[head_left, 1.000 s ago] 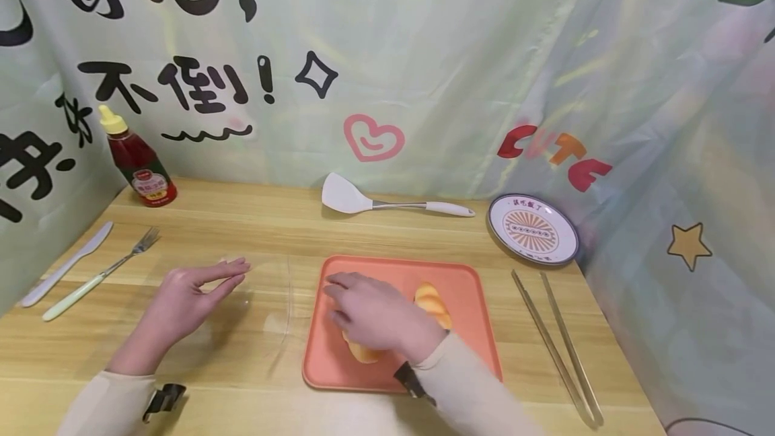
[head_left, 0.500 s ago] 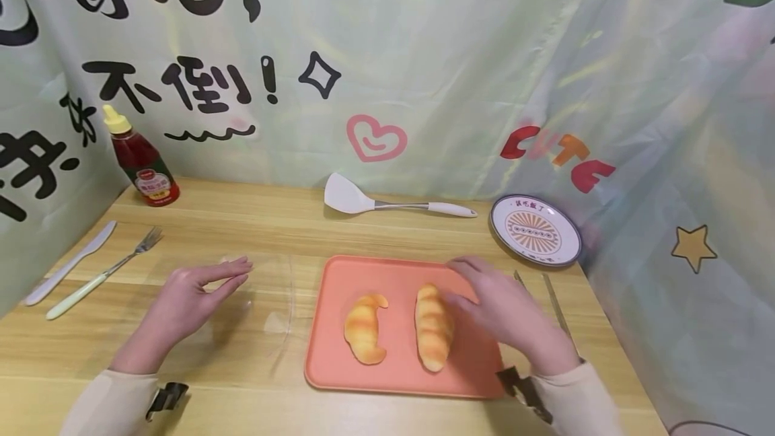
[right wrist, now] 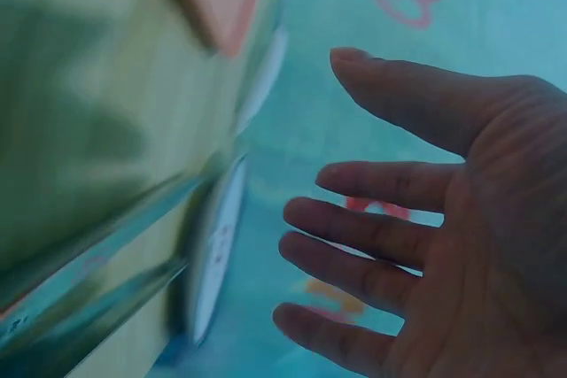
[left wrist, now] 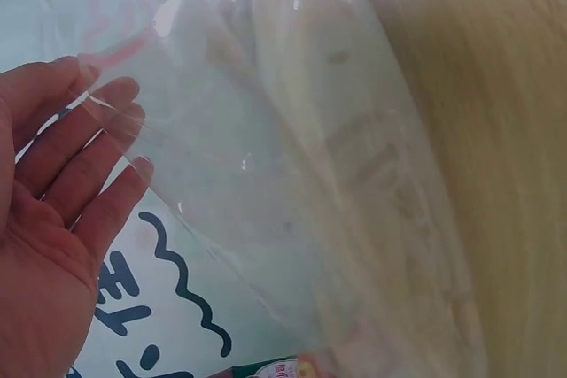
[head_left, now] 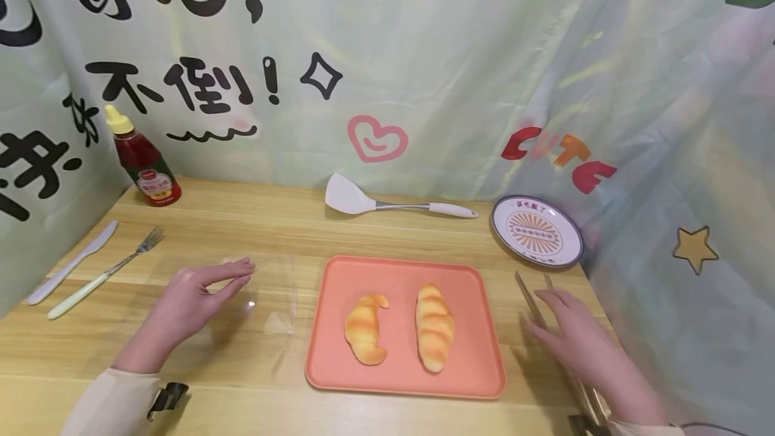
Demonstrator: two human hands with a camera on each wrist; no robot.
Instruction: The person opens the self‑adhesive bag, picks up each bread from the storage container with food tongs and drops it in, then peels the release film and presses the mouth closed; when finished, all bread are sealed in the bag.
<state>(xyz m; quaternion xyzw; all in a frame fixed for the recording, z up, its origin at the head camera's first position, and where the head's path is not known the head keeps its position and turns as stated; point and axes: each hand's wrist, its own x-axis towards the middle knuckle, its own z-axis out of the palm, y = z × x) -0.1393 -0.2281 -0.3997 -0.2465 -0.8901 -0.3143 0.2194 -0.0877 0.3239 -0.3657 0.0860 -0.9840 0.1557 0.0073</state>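
Note:
An orange tray [head_left: 396,273] lies on the wooden table with two croissants on it, a curved one [head_left: 365,328] on the left and a straighter one [head_left: 434,326] on the right. My right hand [head_left: 560,328] is right of the tray, fingers spread and straight, just over the metal tongs [head_left: 528,293]; it holds nothing. In the right wrist view that hand [right wrist: 399,227] is open beside the blurred tongs [right wrist: 97,281]. My left hand [head_left: 230,278] has straight fingers against the edge of a clear plastic bag [head_left: 269,291]. The left wrist view shows the same hand [left wrist: 71,192] and bag [left wrist: 283,174].
A white spatula [head_left: 387,202] lies behind the tray and a patterned plate [head_left: 535,231] sits at the back right. A ketchup bottle [head_left: 142,160] stands at the back left, with a white knife [head_left: 72,262] and a fork [head_left: 105,271] in front of it. Printed curtains close off the back and right.
My right hand left the croissants on the tray and swept right, off the tray, to the tongs. Both croissants now show. The left hand has stayed at the bag.

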